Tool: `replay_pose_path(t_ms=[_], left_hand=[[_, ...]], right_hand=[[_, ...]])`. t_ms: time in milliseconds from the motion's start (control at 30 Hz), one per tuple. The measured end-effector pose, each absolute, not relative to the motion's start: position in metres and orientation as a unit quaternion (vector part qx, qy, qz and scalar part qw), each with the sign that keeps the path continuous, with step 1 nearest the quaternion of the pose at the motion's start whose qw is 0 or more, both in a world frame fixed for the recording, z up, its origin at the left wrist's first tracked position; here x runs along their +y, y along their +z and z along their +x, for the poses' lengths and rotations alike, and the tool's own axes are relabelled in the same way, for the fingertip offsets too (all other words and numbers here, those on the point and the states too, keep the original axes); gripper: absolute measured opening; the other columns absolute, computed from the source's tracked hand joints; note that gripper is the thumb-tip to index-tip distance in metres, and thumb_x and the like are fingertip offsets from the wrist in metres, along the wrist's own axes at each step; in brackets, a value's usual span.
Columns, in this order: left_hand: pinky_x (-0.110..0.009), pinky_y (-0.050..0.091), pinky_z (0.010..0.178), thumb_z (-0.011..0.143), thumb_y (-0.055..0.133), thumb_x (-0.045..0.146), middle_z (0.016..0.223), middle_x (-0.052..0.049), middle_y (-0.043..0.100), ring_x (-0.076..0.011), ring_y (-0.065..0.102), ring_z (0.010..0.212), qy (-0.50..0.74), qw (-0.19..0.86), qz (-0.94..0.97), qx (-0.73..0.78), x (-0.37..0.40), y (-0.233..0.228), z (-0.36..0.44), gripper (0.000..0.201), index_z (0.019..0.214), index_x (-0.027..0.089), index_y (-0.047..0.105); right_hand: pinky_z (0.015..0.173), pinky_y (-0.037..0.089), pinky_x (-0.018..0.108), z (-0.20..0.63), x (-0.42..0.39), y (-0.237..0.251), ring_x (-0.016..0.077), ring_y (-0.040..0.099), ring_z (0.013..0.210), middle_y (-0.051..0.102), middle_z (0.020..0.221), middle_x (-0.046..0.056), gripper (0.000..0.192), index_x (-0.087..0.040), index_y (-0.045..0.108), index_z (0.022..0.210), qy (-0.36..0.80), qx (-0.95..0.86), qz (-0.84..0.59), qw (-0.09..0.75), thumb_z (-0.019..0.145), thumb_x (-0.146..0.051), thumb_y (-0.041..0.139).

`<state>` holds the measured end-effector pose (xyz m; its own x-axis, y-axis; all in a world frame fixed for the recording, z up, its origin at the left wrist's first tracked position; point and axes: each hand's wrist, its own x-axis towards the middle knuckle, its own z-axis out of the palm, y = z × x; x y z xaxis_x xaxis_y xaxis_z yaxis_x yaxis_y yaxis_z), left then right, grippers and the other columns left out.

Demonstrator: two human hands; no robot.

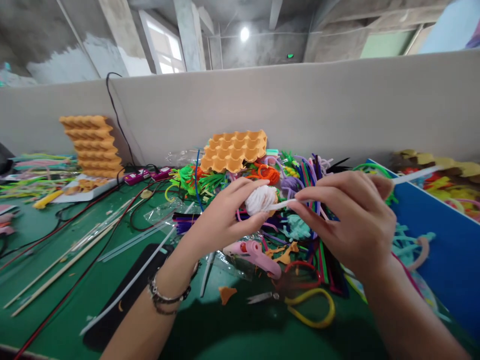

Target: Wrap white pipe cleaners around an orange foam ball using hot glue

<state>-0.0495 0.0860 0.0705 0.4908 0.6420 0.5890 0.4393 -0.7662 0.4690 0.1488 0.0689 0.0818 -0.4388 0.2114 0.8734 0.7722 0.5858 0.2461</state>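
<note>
Yellow-handled scissors (pixel 300 304) lie nearest on the green table (pixel 67 295). Above them, the left hand (pixel 221 217) pinches a white coiled ball (pixel 261 199); the right hand (pixel 352 220) grips the white pipe cleaner (pixel 412 176) running from it. Behind, a colourful pipe-cleaner heap (pixel 300 175), then an orange egg tray (pixel 234 149).

Free room and obstacles. Open green mat (pixel 93 280) lies at near left, crossed only by thin sticks (pixel 63 262) and a red cable (pixel 75 285); a hand passes freely there. Ahead of my left hand (pixel 221 220) and right hand (pixel 352 225), a heap of pipe cleaners (pixel 300 185) fills the middle. The pink glue gun (pixel 255 252) and yellow-handled scissors (pixel 300 302) lie just beneath them. A blue box wall (pixel 442 250) closes my right; the grey partition (pixel 300 110) closes the rear. An orange egg tray (pixel 234 150) tops the heap.
</note>
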Motion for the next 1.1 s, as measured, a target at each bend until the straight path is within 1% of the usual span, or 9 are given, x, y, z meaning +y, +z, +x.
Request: replay_pose_path(t_ms=[100, 200, 333, 600, 733, 833, 933, 1000, 1100], left_hand=[[-0.035, 0.044, 0.084, 0.082, 0.052, 0.030, 0.106, -0.008, 0.056, -0.0211, 0.053, 0.097, 0.386, 0.144, 0.862, 0.296, 0.090, 0.069, -0.050, 0.039, 0.121, 0.022, 0.050], [-0.034, 0.045, 0.082, 0.081, 0.054, 0.030, 0.107, -0.008, 0.055, -0.0208, 0.053, 0.096, 0.378, 0.152, 0.871, 0.275, 0.093, 0.067, -0.053, 0.043, 0.124, 0.022, 0.048], [-0.034, 0.044, 0.085, 0.079, 0.056, 0.026, 0.109, -0.008, 0.054, -0.0217, 0.052, 0.101, 0.369, 0.158, 0.880, 0.253, 0.096, 0.065, -0.055, 0.047, 0.126, 0.023, 0.048], [-0.034, 0.045, 0.088, 0.078, 0.059, 0.025, 0.108, -0.008, 0.055, -0.0219, 0.052, 0.100, 0.357, 0.184, 0.886, 0.232, 0.098, 0.063, -0.057, 0.050, 0.127, 0.025, 0.049], [-0.032, 0.045, 0.088, 0.078, 0.060, 0.026, 0.108, -0.009, 0.055, -0.0222, 0.052, 0.101, 0.359, 0.178, 0.890, 0.216, 0.100, 0.063, -0.056, 0.050, 0.127, 0.023, 0.049], [-0.031, 0.045, 0.088, 0.080, 0.057, 0.028, 0.110, -0.009, 0.054, -0.0209, 0.051, 0.102, 0.346, 0.156, 0.902, 0.208, 0.101, 0.062, -0.057, 0.050, 0.129, 0.022, 0.046], [-0.029, 0.044, 0.090, 0.082, 0.055, 0.029, 0.112, -0.010, 0.051, -0.0187, 0.049, 0.105, 0.332, 0.137, 0.912, 0.200, 0.102, 0.061, -0.059, 0.051, 0.130, 0.017, 0.043], [-0.028, 0.044, 0.091, 0.083, 0.054, 0.029, 0.112, -0.011, 0.051, -0.0177, 0.049, 0.106, 0.330, 0.134, 0.915, 0.191, 0.103, 0.061, -0.060, 0.051, 0.129, 0.014, 0.042], [-0.027, 0.044, 0.090, 0.083, 0.055, 0.030, 0.111, -0.011, 0.051, -0.0170, 0.049, 0.105, 0.337, 0.139, 0.915, 0.172, 0.105, 0.059, -0.060, 0.050, 0.129, 0.014, 0.043]], right_hand=[[0.065, 0.034, 0.033, 0.149, 0.070, 0.083, 0.0137, 0.048, 0.064, 0.052, 0.070, -0.002, 0.007, -0.026, 0.054, 0.078, -0.326, -0.780, -0.321, 0.427, 0.083, -0.027, 0.057], [0.064, 0.033, 0.034, 0.151, 0.072, 0.082, 0.0141, 0.046, 0.064, 0.052, 0.070, -0.001, 0.007, -0.027, 0.054, 0.077, -0.310, -0.786, -0.324, 0.426, 0.083, -0.028, 0.057], [0.065, 0.034, 0.034, 0.151, 0.075, 0.081, 0.0152, 0.048, 0.066, 0.052, 0.072, 0.001, 0.008, -0.026, 0.055, 0.077, -0.291, -0.796, -0.331, 0.416, 0.083, -0.030, 0.058], [0.067, 0.036, 0.035, 0.152, 0.075, 0.079, 0.0163, 0.050, 0.069, 0.053, 0.074, 0.001, 0.010, -0.026, 0.054, 0.076, -0.253, -0.810, -0.345, 0.401, 0.085, -0.031, 0.054], [0.068, 0.036, 0.034, 0.152, 0.076, 0.078, 0.0152, 0.050, 0.070, 0.053, 0.074, 0.001, 0.009, -0.025, 0.055, 0.077, -0.232, -0.818, -0.344, 0.398, 0.085, -0.030, 0.054], [0.065, 0.034, 0.033, 0.152, 0.076, 0.078, 0.0149, 0.050, 0.070, 0.052, 0.074, 0.000, 0.007, -0.025, 0.057, 0.078, -0.201, -0.826, -0.348, 0.395, 0.084, -0.028, 0.055], [0.061, 0.031, 0.032, 0.151, 0.077, 0.079, 0.0147, 0.049, 0.068, 0.050, 0.073, 0.000, 0.006, -0.024, 0.059, 0.080, -0.168, -0.838, -0.342, 0.391, 0.084, -0.026, 0.055], [0.059, 0.030, 0.032, 0.152, 0.079, 0.079, 0.0146, 0.048, 0.068, 0.049, 0.075, 0.001, 0.007, -0.024, 0.059, 0.080, -0.154, -0.845, -0.335, 0.387, 0.085, -0.025, 0.053], [0.060, 0.031, 0.032, 0.153, 0.080, 0.079, 0.0145, 0.047, 0.068, 0.048, 0.075, 0.001, 0.010, -0.024, 0.058, 0.081, -0.133, -0.854, -0.330, 0.380, 0.086, -0.024, 0.050]])
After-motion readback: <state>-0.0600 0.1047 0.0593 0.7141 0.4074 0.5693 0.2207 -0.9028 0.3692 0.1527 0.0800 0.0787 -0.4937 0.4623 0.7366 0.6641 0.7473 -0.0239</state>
